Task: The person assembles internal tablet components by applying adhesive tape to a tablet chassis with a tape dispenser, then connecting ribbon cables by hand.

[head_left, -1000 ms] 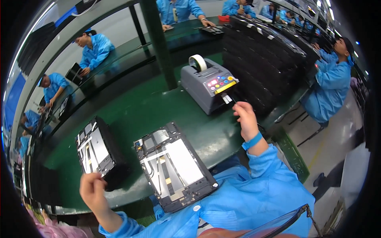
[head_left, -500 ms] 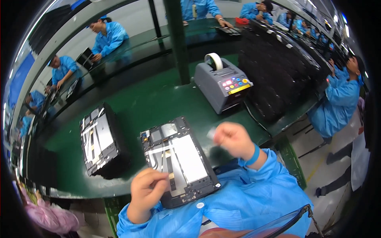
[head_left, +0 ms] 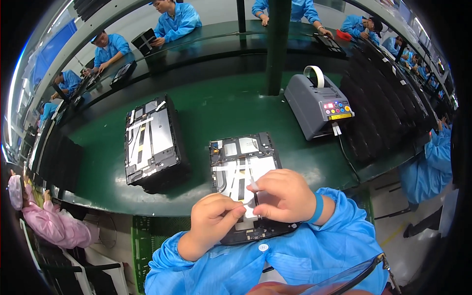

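One tape strip (head_left: 253, 186) (likely light, limp, sticky; best held by its edges) touches the right hand (head_left: 287, 196), fingers parted; the left hand (head_left: 210, 219) pinches, contents unclear.

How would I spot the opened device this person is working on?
Find the green tabletop and follow it to its near edge, by the blue jacket. There lies a flat, dark opened device with white strips. Unlike the similar-looking stack to its left, it juts past that edge.
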{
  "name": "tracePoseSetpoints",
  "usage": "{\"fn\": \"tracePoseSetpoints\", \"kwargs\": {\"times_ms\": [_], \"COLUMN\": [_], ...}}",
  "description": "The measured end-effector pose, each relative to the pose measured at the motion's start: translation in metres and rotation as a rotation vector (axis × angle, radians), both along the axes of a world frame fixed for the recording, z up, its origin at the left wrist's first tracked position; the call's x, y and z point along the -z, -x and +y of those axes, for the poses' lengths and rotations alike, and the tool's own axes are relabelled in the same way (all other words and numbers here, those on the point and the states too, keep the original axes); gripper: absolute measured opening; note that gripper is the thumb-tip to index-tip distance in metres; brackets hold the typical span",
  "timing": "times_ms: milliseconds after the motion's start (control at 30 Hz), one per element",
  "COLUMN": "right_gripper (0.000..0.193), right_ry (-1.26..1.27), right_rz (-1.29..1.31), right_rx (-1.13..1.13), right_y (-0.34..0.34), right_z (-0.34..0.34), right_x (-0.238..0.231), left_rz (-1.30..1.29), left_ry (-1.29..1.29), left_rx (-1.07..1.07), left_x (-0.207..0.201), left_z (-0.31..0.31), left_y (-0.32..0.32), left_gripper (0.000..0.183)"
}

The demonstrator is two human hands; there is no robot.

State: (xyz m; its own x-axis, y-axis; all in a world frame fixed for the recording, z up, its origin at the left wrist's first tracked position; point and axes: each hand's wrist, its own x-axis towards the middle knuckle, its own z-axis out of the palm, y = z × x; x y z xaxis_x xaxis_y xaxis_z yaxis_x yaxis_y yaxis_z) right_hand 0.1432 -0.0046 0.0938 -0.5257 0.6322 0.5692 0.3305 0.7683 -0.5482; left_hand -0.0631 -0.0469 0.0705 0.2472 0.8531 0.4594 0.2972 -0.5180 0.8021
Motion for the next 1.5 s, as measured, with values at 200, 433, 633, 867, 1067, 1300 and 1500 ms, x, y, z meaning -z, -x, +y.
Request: {"fn": "tracePoseSetpoints", "kwargs": {"times_ms": [200, 433, 633, 867, 1067, 1300, 1500], "right_gripper": [0.016, 0.025, 0.03, 0.028, 0.028, 0.03, 0.039], "right_ry": [-0.022, 0.154, 0.279, 0.139, 0.169, 0.218, 0.348], "right_rz": [-0.062, -0.199, -0.447, -0.332, -0.387, -0.399, -0.271], "right_rx": [-0.088, 0.009, -0.042, -0.079, -0.062, 0.14, 0.119], "right_y": [0.016, 0.041, 0.07, 0.082, 0.093, 0.096, 0.084], "right_z": [0.02, 0.06, 0.091, 0.106, 0.115, 0.108, 0.115], "right_x": [-0.001, 0.002, 0.011, 0.013, 0.023, 0.022, 0.023], "left_rz": [0.074, 0.329, 0.357, 0.48, 0.492, 0.449, 0.428], "left_ry": [-0.031, -0.143, -0.123, -0.156, -0.183, -0.112, -0.05], "left_rx": [-0.103, -0.394, -0.433, -0.452, -0.458, -0.445, -0.399], "left_x": [-0.003, 0.025, 0.035, 0.031, 0.033, 0.032, 0.033], "left_z": [0.009, 0.048, 0.058, 0.056, 0.055, 0.056, 0.057], "left_y": [0.012, 0.028, 0.027, 0.029, 0.03, 0.029, 0.029], "left_gripper": [0.015, 0.02, 0.02, 0.017, 0.018, 0.021, 0.025]}}
